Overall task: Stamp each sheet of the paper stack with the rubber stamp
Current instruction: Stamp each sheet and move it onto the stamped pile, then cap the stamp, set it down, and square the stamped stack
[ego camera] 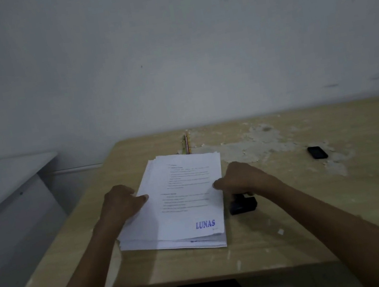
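Observation:
A stack of white printed sheets (pixel 181 203) lies on the wooden table (pixel 297 213). Its top sheet bears a blue "LUNAS" stamp mark (pixel 205 224) at the near right corner. My left hand (pixel 120 202) rests on the stack's left edge, fingertips on the paper. My right hand (pixel 240 177) touches the stack's right edge with its fingertips. A black rubber stamp (pixel 242 205) stands on the table just right of the stack, under my right wrist, partly hidden. Neither hand holds it.
A small black object (pixel 317 152), like a phone or ink pad, lies at the right on a worn, peeled patch of the tabletop. Pencils (pixel 186 143) lie beyond the stack near the wall. A grey desk (pixel 1 186) stands at the left.

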